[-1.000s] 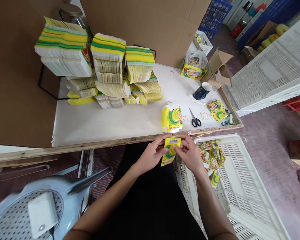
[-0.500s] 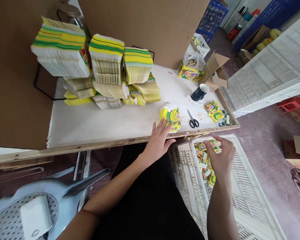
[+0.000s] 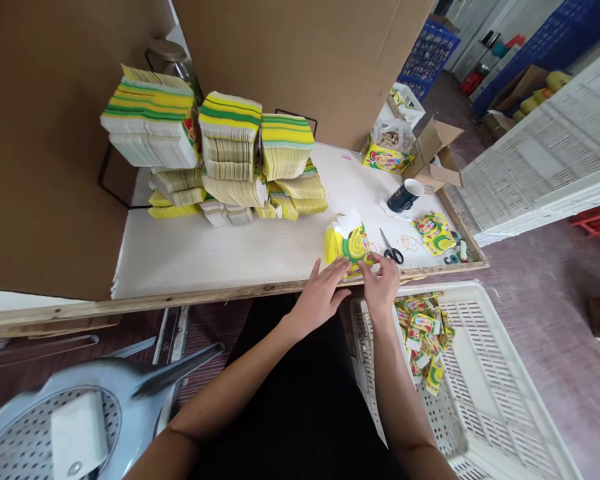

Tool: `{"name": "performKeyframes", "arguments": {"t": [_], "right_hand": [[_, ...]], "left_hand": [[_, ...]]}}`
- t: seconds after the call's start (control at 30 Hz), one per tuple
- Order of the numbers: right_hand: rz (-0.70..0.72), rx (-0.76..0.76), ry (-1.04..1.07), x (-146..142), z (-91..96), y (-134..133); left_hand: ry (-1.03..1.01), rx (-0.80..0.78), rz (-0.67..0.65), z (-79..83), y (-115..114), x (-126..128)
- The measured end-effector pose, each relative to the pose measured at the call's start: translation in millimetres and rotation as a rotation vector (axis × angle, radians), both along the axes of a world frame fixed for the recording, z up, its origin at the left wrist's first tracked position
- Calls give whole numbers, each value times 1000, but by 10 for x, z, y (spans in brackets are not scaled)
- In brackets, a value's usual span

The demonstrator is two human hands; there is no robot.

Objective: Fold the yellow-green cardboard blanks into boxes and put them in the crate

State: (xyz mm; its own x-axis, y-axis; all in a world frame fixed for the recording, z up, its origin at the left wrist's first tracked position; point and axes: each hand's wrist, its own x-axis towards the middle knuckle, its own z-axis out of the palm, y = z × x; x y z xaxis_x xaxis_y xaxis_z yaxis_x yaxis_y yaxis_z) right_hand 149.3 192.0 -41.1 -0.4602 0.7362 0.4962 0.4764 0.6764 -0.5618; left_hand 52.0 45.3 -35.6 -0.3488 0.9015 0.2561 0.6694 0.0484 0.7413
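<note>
A small stack of flat yellow-and-green printed cartons (image 3: 347, 243) stands near the front edge of the white table (image 3: 205, 257). My left hand (image 3: 323, 293) rests against its front, fingers stretched out. My right hand (image 3: 383, 283) pinches the stack's lower right corner with thumb and fingers. To my right, a white slatted crate (image 3: 485, 373) on the floor holds several small folded yellow boxes (image 3: 425, 333).
Tall piles of flat cartons (image 3: 220, 157) fill the back of the table. Scissors (image 3: 393, 250), rubber bands, a dark mug (image 3: 405, 195) and more small boxes (image 3: 435, 230) lie at the right. Cardboard walls stand behind; a grey chair (image 3: 80, 420) is at lower left.
The folded box I held a second ago went into the crate with my right hand. Both hands have since moved to the carton stack on the table.
</note>
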Motion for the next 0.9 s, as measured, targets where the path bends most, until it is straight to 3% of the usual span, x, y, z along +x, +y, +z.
{"name": "performKeyframes", "arguments": {"t": [0.23, 0.3, 0.37, 0.47, 0.53, 0.6, 0.7, 0.8, 0.9], "right_hand": [[-39, 31, 5, -67, 45, 16], [-36, -39, 68, -74, 100, -3], [13, -231, 215, -60, 185, -67], [136, -593, 480, -15, 317, -267], [218, -802, 573, 13, 363, -446], [281, -997, 597, 33, 356, -624], [336, -1162, 557, 68, 290, -808], [367, -1028, 376, 129, 280, -846], [274, -539, 182, 200, 405, -781]], "left_hand": [[-81, 54, 21, -4, 40, -53], [-152, 122, 37, 9, 35, -58], [-305, 249, 101, 39, 23, -54], [-729, 475, 177, 108, -5, -44], [-1040, 533, 92, 151, -35, -48], [-1282, 490, -65, 174, -77, -60], [-1479, 402, -272, 164, -163, -86], [-1558, 377, -339, 132, -252, -108], [-1637, 354, -301, 130, -318, -115]]}}
